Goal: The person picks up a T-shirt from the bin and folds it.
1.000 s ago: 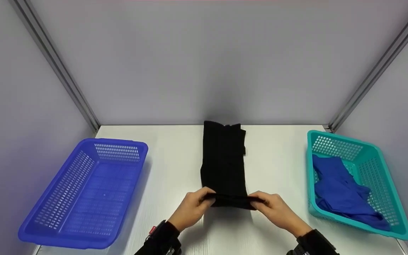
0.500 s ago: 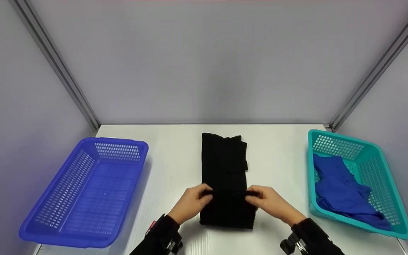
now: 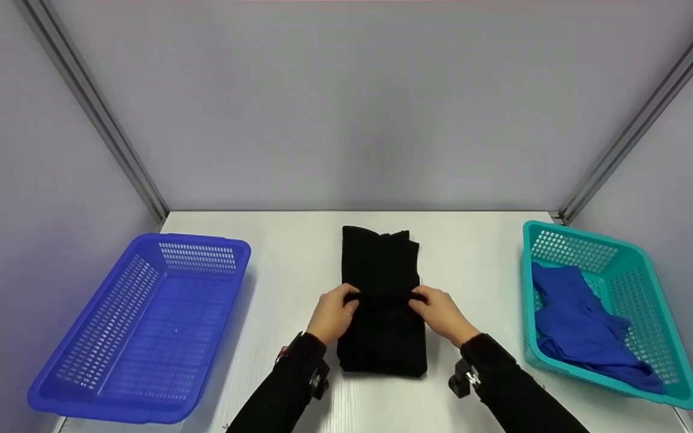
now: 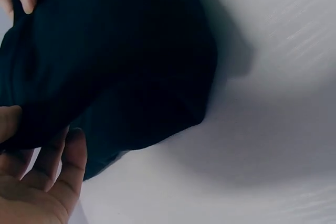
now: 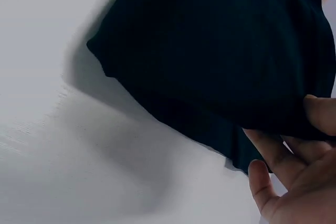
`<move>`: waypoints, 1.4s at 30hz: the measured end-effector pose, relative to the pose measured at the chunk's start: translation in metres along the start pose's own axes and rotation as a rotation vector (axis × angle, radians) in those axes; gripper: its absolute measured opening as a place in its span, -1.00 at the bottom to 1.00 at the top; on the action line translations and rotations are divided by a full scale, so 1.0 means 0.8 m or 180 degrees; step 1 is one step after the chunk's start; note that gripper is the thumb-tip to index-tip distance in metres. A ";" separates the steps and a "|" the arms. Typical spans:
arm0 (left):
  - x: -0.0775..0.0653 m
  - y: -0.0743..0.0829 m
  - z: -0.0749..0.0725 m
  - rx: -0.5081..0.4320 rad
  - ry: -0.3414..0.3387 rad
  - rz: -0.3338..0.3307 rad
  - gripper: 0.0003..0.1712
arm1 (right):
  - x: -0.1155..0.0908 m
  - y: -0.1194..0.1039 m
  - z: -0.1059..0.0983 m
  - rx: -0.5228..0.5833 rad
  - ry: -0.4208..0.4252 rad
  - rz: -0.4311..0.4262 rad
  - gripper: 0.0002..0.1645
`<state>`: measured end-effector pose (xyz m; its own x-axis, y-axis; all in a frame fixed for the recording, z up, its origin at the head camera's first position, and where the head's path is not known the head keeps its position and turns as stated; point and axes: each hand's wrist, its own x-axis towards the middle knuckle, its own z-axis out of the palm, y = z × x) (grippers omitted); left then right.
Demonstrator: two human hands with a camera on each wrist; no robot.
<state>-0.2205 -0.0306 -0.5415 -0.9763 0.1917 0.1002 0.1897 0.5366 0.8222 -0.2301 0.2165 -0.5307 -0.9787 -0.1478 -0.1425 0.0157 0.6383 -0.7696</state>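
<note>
A folded black garment (image 3: pixel 381 337) lies lengthwise on the white table, its near part doubled back over itself. In the head view my left hand (image 3: pixel 332 314) pinches the left end of the folded-over edge between thumb and fingers. My right hand (image 3: pixel 439 313) pinches the same edge at its right end. Both wrist views show the dark cloth (image 4: pixel 136 51) sloping down from the thumbs to the tabletop. In the right wrist view the thumb (image 5: pixel 321 115) presses on top of the cloth with fingers beneath. The garment's exact kind cannot be told.
To the left stands a blue plastic basket (image 3: pixel 142 415) with nothing seen inside. A teal basket (image 3: pixel 671 337) on the right holds a blue garment (image 3: pixel 581 328). Grey partition walls (image 3: pixel 358 108) enclose the white table (image 3: pixel 286 258) at the back and sides.
Both hands have moved away from the body, carrying the pinched near edge up over the garment. Its near part is now folded over. Half a second earlier the whole garment shifted toward the body.
</note>
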 end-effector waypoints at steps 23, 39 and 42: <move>0.012 -0.044 0.028 0.0173 0.0158 -0.0282 -0.50 | 0.038 0.026 0.037 -0.0481 0.0448 -0.0075 -0.75; -0.052 -0.073 0.027 0.1883 -0.0138 0.1169 -0.71 | -0.037 0.060 0.057 -0.1839 0.0379 -0.2010 -0.56; -0.064 -0.078 0.025 0.2167 -0.0248 0.1457 -0.76 | -0.050 0.069 0.059 -0.2084 0.0395 -0.2326 -0.56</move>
<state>-0.1803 -0.0577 -0.6090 -0.7819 0.5553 0.2833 0.6130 0.7676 0.1873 -0.1803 0.2217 -0.5968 -0.7177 -0.6156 0.3255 -0.6806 0.7190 -0.1408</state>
